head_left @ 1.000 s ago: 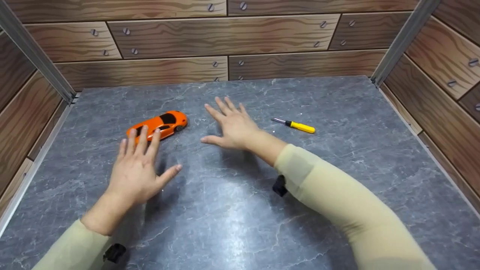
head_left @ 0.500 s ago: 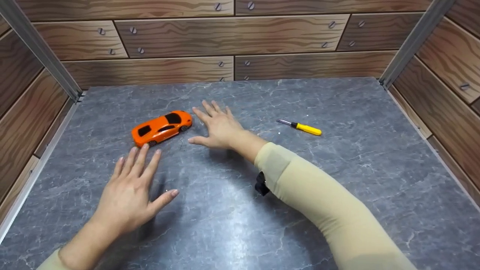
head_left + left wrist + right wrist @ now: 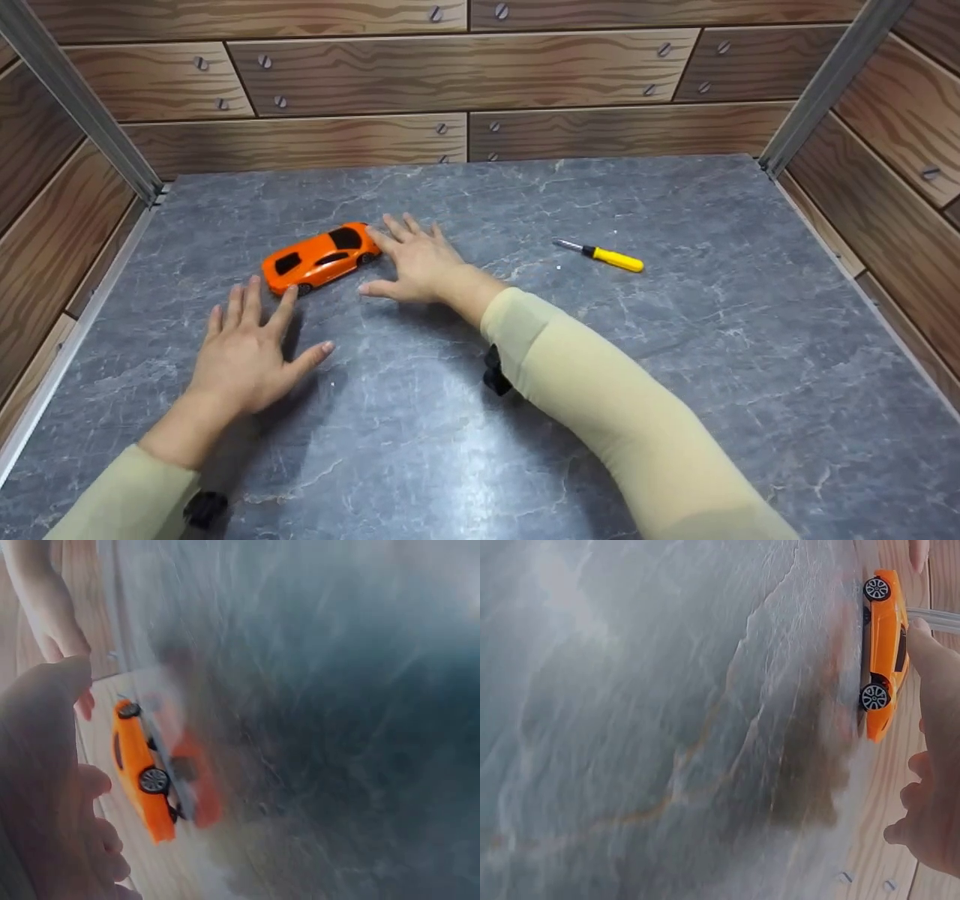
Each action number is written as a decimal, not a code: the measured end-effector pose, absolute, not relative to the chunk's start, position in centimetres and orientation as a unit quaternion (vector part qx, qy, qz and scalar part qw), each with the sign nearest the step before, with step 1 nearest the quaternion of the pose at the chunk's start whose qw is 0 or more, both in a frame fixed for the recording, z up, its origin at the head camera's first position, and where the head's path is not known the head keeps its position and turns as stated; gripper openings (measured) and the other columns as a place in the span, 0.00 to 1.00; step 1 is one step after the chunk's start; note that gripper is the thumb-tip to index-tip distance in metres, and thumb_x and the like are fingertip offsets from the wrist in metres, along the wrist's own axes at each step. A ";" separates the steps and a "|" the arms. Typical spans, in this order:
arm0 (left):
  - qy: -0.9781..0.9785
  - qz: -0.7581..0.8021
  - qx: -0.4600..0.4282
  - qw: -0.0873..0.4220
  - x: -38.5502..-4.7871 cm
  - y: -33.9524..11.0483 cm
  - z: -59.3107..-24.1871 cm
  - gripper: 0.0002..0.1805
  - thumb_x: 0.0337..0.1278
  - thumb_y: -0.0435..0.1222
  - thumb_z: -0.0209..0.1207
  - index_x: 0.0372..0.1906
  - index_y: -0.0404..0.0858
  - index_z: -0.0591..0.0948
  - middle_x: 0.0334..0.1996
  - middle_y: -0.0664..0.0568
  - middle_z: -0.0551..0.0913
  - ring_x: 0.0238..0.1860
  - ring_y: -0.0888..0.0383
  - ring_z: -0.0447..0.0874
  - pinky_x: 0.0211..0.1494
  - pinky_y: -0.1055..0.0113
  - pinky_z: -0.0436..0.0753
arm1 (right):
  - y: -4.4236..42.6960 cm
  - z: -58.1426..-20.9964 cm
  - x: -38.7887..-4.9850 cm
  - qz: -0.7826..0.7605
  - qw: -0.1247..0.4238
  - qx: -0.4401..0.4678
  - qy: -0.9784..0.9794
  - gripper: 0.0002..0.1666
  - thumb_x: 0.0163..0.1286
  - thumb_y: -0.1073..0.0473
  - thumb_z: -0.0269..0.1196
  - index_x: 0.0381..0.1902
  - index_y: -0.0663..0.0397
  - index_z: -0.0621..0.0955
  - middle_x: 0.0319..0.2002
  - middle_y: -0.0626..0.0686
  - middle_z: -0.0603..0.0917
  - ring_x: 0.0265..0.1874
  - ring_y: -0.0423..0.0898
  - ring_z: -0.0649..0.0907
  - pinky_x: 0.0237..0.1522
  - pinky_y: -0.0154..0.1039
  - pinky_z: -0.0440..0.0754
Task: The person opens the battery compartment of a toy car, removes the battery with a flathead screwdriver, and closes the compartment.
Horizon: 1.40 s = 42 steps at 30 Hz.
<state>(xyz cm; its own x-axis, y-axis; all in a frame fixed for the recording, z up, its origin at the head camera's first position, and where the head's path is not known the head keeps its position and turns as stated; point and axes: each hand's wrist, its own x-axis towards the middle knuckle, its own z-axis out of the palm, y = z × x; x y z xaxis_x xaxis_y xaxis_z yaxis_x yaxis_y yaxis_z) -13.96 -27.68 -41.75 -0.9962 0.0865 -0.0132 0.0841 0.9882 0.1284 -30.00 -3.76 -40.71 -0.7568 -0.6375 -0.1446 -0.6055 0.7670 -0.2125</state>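
Note:
An orange toy car (image 3: pixel 319 259) with black windows lies on its wheels at the left of the grey marbled table. My left hand (image 3: pixel 244 367) is just in front of its rear, fingers spread and holding nothing. To the car's right, my right hand (image 3: pixel 424 266) also has its fingers spread; its index fingertip overlaps the car's nose in the head view. Whether it touches cannot be told. Both wrist views show the car (image 3: pixel 142 772) from the side, beyond the hand in each.
A screwdriver (image 3: pixel 616 259) with a yellow handle lies right of the right hand, its metal tip pointing left. Wood-patterned walls (image 3: pixel 450 75) enclose the table's back and sides, with grey metal posts (image 3: pixel 817 90) at the back corners.
My right hand has moved left to the car's nose. The left hand has drawn back from over the car's rear and shifted left. The car stays in place; the head view has shifted slightly.

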 end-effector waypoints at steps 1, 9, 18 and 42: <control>0.997 0.066 0.040 0.013 -14.3 -27.8 -41.9 0.59 0.67 0.77 0.43 0.86 0.38 0.54 0.81 0.21 0.40 0.79 0.19 0.39 0.78 0.24 0.42 | -3.9 -40.8 -30.0 -0.078 0.107 -0.332 0.934 0.60 0.71 0.16 0.50 0.88 0.34 0.45 0.87 0.51 0.39 0.85 0.57 0.41 0.82 0.65 0.41; 0.996 0.074 0.030 0.029 -16.2 -28.2 -42.2 0.61 0.66 0.78 0.41 0.86 0.37 0.52 0.82 0.22 0.39 0.79 0.19 0.37 0.78 0.24 0.41 | -4.2 -41.8 -30.0 -0.081 0.117 -0.336 0.931 0.59 0.71 0.17 0.51 0.88 0.33 0.46 0.87 0.49 0.41 0.85 0.57 0.43 0.81 0.67 0.43; 0.995 0.077 0.038 0.049 -17.0 -27.9 -42.3 0.59 0.69 0.76 0.42 0.87 0.38 0.48 0.82 0.25 0.42 0.80 0.20 0.37 0.79 0.26 0.42 | -4.0 -42.0 -29.9 -0.094 0.137 -0.337 0.927 0.59 0.71 0.17 0.52 0.88 0.32 0.46 0.87 0.47 0.41 0.85 0.57 0.42 0.82 0.65 0.42; 0.989 0.083 0.092 0.076 -18.0 -25.4 -42.0 0.59 0.69 0.75 0.45 0.87 0.37 0.47 0.84 0.31 0.41 0.83 0.28 0.41 0.83 0.34 0.46 | 0.5 -42.1 -29.3 -0.088 0.119 -0.343 0.928 0.59 0.72 0.21 0.56 0.88 0.40 0.49 0.87 0.48 0.43 0.85 0.56 0.42 0.82 0.64 0.45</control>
